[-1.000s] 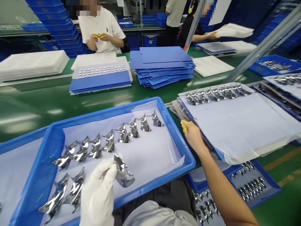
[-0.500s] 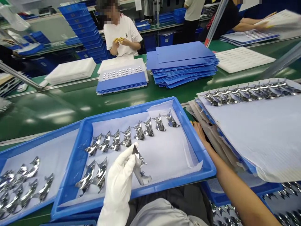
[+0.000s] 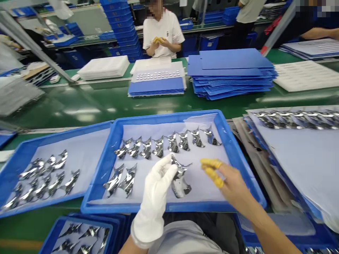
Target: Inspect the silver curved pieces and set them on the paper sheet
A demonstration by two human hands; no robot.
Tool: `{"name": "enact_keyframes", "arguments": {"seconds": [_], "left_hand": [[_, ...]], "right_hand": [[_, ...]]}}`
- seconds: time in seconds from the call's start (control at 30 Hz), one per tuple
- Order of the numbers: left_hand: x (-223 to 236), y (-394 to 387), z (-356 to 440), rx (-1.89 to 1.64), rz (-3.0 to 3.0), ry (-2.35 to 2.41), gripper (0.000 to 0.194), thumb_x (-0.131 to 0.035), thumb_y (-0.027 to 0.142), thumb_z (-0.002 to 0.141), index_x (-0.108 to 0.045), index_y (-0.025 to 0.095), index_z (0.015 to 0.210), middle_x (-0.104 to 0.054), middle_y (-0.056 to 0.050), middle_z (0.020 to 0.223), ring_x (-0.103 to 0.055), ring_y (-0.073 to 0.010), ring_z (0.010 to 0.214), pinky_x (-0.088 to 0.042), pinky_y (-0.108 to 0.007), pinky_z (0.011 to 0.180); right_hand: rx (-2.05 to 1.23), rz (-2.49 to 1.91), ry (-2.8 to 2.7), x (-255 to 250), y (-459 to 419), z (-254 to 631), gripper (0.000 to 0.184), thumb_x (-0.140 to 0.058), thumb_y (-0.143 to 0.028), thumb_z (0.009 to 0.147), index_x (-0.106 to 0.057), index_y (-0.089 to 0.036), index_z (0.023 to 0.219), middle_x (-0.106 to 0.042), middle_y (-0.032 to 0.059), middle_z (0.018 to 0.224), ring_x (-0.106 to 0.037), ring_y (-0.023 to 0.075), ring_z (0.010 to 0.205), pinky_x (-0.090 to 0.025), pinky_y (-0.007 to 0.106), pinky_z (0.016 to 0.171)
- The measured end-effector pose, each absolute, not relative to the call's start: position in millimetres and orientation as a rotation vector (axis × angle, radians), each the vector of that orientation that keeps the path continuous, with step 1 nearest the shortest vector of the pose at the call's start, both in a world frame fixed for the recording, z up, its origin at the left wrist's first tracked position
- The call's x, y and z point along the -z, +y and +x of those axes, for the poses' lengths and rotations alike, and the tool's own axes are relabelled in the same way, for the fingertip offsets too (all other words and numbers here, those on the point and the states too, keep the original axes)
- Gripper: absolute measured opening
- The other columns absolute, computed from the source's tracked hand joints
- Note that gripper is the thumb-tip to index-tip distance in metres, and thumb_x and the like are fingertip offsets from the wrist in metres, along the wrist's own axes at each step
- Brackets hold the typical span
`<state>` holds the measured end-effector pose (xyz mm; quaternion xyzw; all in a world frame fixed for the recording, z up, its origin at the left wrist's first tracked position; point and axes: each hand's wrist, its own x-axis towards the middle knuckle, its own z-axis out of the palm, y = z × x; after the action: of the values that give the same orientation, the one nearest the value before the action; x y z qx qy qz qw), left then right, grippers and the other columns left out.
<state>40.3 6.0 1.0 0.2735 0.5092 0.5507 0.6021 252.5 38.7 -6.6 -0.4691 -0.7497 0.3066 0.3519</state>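
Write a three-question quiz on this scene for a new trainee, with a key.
1. Which hand wears the white glove?
2. True or false: the right hand is gripping a metal piece.
3. How many metal pieces lie in the far row of the blue tray directly before the person?

Key:
1. The left hand.
2. False: the right hand is open, apart from the held piece.
3. Eight.
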Motion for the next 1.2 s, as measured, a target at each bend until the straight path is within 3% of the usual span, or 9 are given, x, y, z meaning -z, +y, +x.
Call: {"name": "enact_keyframes", "arguments": {"seconds": [0.07,0.2,0.4,0.5,0.63,0.9,1.2], "left_hand": [[-1.3,2.6,37.3,-1.261,0.684,1.201,0.051,-0.069,0.037,0.086,-0.056,0.021,0.133,-0.073,-0.003,0.086,-0.061,-0.0126,0.052,-0.052,-0.028,0.054],[2.1,-8.2,16.2,-1.327,0.784,1.408,0.042,-0.070,0.034,0.085,-0.066,0.017,0.123,-0.073,-0.009,0.104,-0.068,-0.0195,0.087,-0.054,-0.032,0.083],[6.7,-34.0,-52.1,-1.414,0.882,1.748,0.032,-0.063,0.039,0.090,-0.071,0.022,0.116,-0.069,-0.007,0.122,-0.062,-0.0241,0.112,-0.045,-0.037,0.101],[7.6,-49.2,-92.5,-1.522,0.722,1.961,0.035,-0.064,0.042,0.089,-0.070,0.025,0.119,-0.072,-0.005,0.114,-0.065,-0.0215,0.098,-0.049,-0.035,0.091],[9.6,-67.3,-133.8,-1.700,0.512,2.084,0.037,-0.066,0.042,0.086,-0.071,0.021,0.116,-0.073,-0.003,0.096,-0.064,-0.0187,0.081,-0.050,-0.032,0.079],[23.3,-91.9,-176.3,-1.702,0.381,2.277,0.038,-0.063,0.046,0.085,-0.072,0.023,0.115,-0.071,-0.002,0.089,-0.063,-0.0181,0.079,-0.049,-0.033,0.083],[37.4,-94.8,-187.9,-1.678,0.345,2.234,0.040,-0.066,0.046,0.083,-0.073,0.022,0.114,-0.072,-0.001,0.087,-0.064,-0.0168,0.077,-0.049,-0.032,0.081]], "right_hand": [[-1.023,-1.023,-2.016,5.0,27.9,215.8,0.017,-0.050,-0.028,0.099,-0.063,-0.020,0.092,-0.069,0.0040,0.084,-0.064,0.0152,0.073,-0.051,0.025,0.068],[-1.194,-0.880,-2.069,10.2,25.1,171.1,0.035,-0.049,-0.030,0.099,-0.051,-0.019,0.066,-0.056,-0.0003,0.063,-0.047,0.0115,0.056,-0.039,0.023,0.052],[-1.348,-0.819,-2.244,9.1,42.2,128.2,0.031,-0.048,-0.022,0.096,-0.048,-0.019,0.065,-0.053,-0.0019,0.062,-0.043,0.0105,0.056,-0.036,0.022,0.053],[-1.228,-0.998,-2.462,11.1,55.1,100.3,0.030,-0.047,-0.018,0.092,-0.048,-0.019,0.063,-0.051,-0.0027,0.058,-0.041,0.0102,0.053,-0.031,0.023,0.051],[-0.998,-1.337,-2.788,16.4,72.6,58.5,0.022,-0.048,-0.012,0.087,-0.059,-0.017,0.069,-0.060,0.0013,0.061,-0.051,0.0131,0.056,-0.028,0.024,0.053],[-0.757,-1.576,-2.896,23.4,75.9,12.5,0.021,-0.050,-0.012,0.081,-0.071,-0.011,0.076,-0.072,0.0165,0.078,-0.067,0.0250,0.070,-0.025,0.029,0.052],[-0.605,-1.534,-2.995,39.8,66.4,1.8,0.022,-0.052,-0.020,0.089,-0.070,-0.012,0.078,-0.073,0.0131,0.076,-0.067,0.0221,0.069,-0.028,0.029,0.051]]}}
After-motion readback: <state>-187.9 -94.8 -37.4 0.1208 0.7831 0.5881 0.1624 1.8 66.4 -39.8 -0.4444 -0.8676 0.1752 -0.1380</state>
